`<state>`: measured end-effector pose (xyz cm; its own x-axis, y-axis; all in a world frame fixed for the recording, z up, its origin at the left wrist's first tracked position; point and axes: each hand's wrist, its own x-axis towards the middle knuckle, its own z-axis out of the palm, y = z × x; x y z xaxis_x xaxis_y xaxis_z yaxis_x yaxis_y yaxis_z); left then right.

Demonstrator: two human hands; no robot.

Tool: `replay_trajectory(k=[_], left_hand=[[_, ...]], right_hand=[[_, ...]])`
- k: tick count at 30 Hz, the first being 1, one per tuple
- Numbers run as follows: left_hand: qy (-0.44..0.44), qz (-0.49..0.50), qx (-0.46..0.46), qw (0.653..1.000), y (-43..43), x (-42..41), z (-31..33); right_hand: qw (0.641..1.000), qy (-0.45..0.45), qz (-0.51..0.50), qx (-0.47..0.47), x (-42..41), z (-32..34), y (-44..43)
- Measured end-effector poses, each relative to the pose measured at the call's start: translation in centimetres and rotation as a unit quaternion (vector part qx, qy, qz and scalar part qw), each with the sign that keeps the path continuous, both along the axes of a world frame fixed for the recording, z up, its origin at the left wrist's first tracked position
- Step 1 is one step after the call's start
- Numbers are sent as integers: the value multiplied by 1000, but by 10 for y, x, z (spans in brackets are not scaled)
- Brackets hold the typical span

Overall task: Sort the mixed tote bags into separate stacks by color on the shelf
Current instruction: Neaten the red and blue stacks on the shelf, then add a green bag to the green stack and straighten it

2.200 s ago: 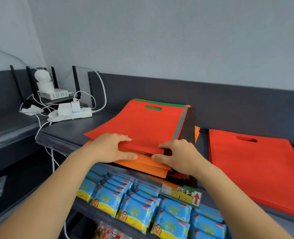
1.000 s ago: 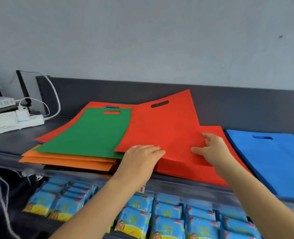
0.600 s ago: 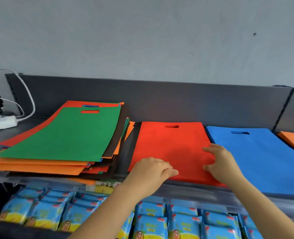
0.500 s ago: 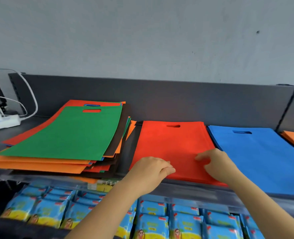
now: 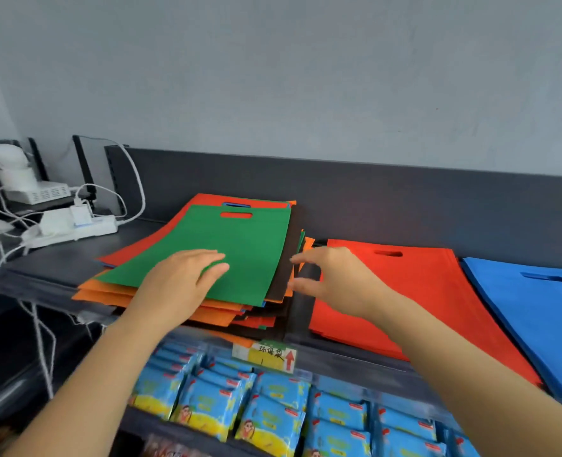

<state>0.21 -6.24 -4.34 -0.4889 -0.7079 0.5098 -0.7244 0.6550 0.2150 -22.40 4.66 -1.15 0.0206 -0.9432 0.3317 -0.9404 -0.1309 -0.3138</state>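
Observation:
A mixed pile of tote bags lies left of centre on the dark shelf (image 5: 58, 258), topped by a green bag (image 5: 236, 245) over red, orange, blue and black ones. My left hand (image 5: 177, 285) rests flat on the green bag's near part, fingers spread. My right hand (image 5: 335, 282) hovers at the pile's right edge, thumb and fingers apart, holding nothing. To the right lies a red stack (image 5: 418, 291), and beyond it a blue stack (image 5: 543, 308).
A white power strip (image 5: 72, 225) with cables and a router (image 5: 35, 189) sit at the shelf's left end. A grey back panel (image 5: 372, 199) runs behind the bags. Blue snack packets (image 5: 273, 417) fill the shelf below, behind a price tag (image 5: 266, 356).
The red bag went from the mixed pile onto the red stack. Both hands left it and moved left to the mixed pile, and the view swung left with them.

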Motion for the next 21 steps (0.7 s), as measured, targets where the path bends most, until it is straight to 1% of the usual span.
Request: replay_trajectory(k=[2,5,8,12,16,19,20,21], left_hand=[[-33,25,30,999,-16,20,-7],[-63,12,114,991,-22,37,-12],[-115,6,155,981,-21,41,-4],[-185,11,198,962,-21,41,11],[-208,-7,207,956,-28,46,18],[-206,-21,207,956,-35,46,22],[-204,-21,201,958,-37,45,23],[-200,-18,197,960,-37,44,24]], right_hand=[[997,38,43,45,30,-2,-15],[985,107,54,125,58,-11,-31],[980,114,49,155,61,-13,-37],[980,82,70,169,54,-10,-39],[983,33,85,157,49,-14,-40],[986,-39,79,143,44,-19,-41],[985,-80,68,134,43,-22,-42],[980,-144,54,123,42,-26,-42]])
